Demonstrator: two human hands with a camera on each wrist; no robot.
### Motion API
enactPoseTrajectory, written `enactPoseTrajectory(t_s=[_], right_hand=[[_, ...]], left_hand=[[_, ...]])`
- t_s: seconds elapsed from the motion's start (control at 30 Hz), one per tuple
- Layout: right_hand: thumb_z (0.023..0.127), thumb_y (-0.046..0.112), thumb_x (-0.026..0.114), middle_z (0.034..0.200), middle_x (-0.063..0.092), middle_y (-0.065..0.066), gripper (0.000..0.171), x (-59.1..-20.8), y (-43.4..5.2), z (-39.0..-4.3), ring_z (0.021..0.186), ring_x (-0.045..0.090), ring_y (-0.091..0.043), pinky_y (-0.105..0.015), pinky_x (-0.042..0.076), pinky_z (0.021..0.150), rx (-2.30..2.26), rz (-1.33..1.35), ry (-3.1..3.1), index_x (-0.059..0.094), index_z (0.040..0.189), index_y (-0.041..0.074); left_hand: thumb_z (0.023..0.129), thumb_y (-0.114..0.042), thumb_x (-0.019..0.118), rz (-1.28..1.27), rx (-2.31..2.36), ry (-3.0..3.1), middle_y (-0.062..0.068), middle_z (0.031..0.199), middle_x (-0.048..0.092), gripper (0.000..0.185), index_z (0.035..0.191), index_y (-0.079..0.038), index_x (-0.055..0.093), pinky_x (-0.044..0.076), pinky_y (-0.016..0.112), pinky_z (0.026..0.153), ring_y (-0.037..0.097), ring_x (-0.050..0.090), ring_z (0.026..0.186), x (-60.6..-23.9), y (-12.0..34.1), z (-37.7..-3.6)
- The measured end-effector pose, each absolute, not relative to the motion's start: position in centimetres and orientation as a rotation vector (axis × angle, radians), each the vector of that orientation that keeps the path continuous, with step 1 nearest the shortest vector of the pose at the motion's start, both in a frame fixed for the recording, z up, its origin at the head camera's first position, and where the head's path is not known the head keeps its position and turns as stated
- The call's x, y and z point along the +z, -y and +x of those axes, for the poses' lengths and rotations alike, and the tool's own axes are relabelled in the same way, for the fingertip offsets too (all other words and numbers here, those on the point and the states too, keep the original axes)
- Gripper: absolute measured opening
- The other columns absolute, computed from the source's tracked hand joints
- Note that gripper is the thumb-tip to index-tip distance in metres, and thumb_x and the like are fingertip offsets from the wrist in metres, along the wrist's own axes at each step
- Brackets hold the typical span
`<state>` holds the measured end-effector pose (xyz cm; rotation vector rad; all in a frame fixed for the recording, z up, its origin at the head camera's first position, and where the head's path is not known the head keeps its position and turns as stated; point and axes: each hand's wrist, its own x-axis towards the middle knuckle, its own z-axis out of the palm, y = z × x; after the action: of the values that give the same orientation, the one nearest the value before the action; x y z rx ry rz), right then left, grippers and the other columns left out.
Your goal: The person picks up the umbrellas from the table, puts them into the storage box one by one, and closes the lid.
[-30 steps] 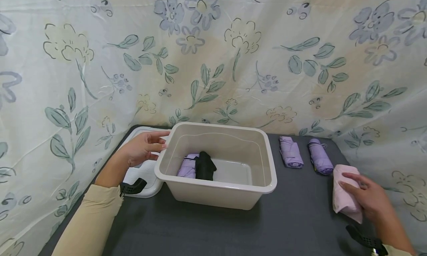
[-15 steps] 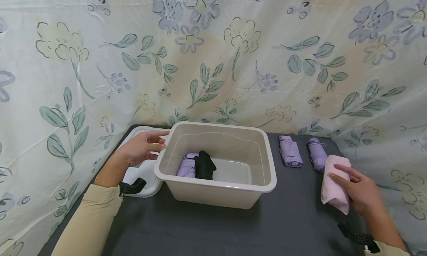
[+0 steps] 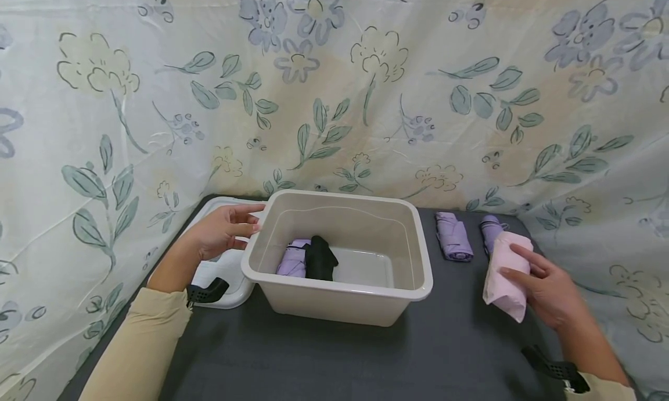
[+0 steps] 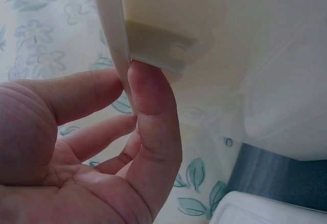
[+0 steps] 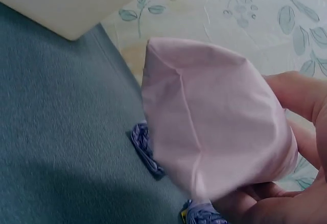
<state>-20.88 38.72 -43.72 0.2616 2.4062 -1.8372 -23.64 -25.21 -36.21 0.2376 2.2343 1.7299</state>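
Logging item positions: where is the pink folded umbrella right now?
In the head view, the pink folded umbrella is in the right hand, right of the beige bin, partly covering a purple umbrella.

Left arm: reaching forward from the lower left in a beige sleeve, a black strap circling the wrist. Left hand (image 3: 222, 233): lying palm inward, fingers nearly straight and pointing right, thumb (image 4: 153, 132) pressing up against a rim, the other fingers resting loosely behind it. Right arm: extending in from the lower right, a black strap showing at the wrist. Right hand (image 3: 543, 287): lifting clear of the table, fingers (image 3: 517, 273) curling around a soft bundle, thumb side facing the camera.
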Motion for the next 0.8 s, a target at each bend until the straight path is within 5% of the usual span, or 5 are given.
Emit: enactPoseTrajectory(t_s=[0.37,0.8], right_hand=[[0.099,0.024,0.068,0.170,-0.007,-0.020,0.080,-42.6,-37.1,-21.1,0.122,0.034,-0.021,-0.020,0.056,0.082,-1.921,0.089,-2.330,0.022,0.163,0.038],[0.098,0.021,0.070,0.165,-0.006,-0.020,0.080,-40.8,-34.7,-20.7,0.121,0.035,-0.020,-0.023,0.058,0.087,-1.945,0.009,-2.320,0.025,0.162,0.039]], left_hand=[[0.098,-0.014,0.069,0.238,1.740,-2.229,0.011,0.124,0.057,0.069,0.159,-0.009,0.037,0.059,0.040,0.091,0.018,0.063,0.107,-36.1,25.2,-23.6],[0.099,-0.013,0.068,0.225,1.737,-2.234,0.011,0.124,0.057,0.068,0.159,-0.011,0.038,0.060,0.040,0.090,0.019,0.063,0.108,-36.5,25.3,-23.9]])
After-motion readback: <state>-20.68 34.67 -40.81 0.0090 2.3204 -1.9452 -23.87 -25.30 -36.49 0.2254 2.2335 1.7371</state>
